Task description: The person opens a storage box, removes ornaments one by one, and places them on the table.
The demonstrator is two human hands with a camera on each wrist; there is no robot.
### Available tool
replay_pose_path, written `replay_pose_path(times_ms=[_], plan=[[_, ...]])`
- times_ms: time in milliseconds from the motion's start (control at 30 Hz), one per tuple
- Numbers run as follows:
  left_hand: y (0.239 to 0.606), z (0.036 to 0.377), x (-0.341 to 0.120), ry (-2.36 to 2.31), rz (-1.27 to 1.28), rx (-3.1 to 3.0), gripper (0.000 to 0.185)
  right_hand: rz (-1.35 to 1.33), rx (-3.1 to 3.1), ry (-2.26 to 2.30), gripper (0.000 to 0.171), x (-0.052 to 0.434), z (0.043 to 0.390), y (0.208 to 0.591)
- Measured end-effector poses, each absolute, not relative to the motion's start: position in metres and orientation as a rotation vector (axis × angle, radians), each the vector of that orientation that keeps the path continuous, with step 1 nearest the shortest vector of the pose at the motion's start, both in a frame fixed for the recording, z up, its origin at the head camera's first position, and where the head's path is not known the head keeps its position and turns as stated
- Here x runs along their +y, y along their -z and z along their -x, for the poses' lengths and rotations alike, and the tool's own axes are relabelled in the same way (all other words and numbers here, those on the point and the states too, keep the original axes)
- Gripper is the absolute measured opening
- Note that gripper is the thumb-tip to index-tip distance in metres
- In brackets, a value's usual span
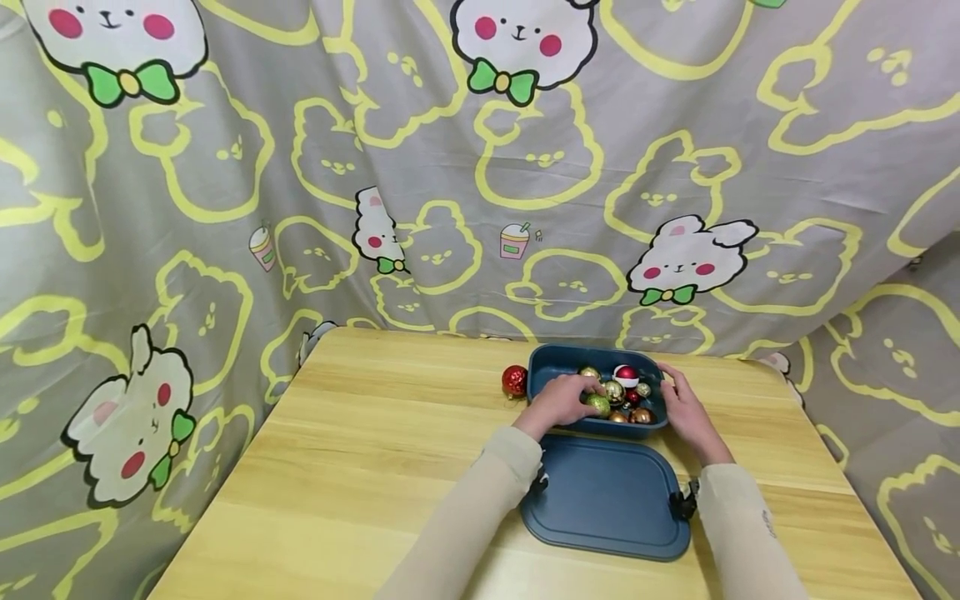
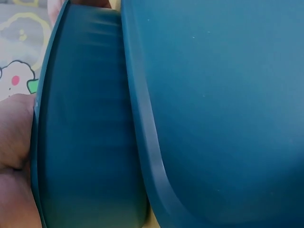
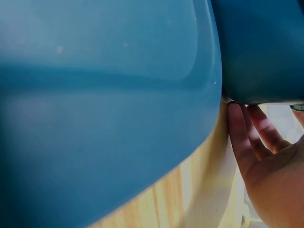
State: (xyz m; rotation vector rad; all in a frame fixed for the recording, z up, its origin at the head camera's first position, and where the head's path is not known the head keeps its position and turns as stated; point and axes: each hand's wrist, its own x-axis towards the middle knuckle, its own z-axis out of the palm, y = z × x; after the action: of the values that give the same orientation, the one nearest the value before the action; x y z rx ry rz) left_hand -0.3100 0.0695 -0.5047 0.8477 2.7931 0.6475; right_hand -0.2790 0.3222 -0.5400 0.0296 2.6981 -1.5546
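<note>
Nearest the camera, a dark blue lid [image 1: 606,498] is laid flat on the wooden tabletop [image 1: 375,450], between two pale sleeves. Just beyond it, touching or nearly touching its far edge, an open blue box [image 1: 551,363] is seen, filled with small baubles in gold, red and copper. The left hand [image 1: 558,402] is reached over the box's near left corner, its fingers curled down onto a green-gold bauble [image 1: 597,405]; whether the ball is truly gripped or only touched cannot be told. The right hand [image 1: 686,410] is laid against the box's right wall with relaxed fingers, apparently steadying it, and nothing is held in it. Outside the box, just beside its left wall, a glittery red bauble [image 1: 514,381] is left on the tabletop. Behind everything, a grey curtain [image 1: 420,167] printed with bunnies is hung.

The sorting of baubles at the box is judged to be the step in hand, well short of closing. A firm pinch on the green-gold ball would be called for next, with the box kept braced so that it does not slide.
</note>
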Motion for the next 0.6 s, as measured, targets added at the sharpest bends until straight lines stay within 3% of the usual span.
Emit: replay_pose_path(times_ms=[600], plan=[[0.5055, 0.3046, 0.0623, -0.861, -0.993, 2.834, 0.035, -0.049, 2.699, 1.526, 0.06, 0.3219, 0.2769, 0.5387]])
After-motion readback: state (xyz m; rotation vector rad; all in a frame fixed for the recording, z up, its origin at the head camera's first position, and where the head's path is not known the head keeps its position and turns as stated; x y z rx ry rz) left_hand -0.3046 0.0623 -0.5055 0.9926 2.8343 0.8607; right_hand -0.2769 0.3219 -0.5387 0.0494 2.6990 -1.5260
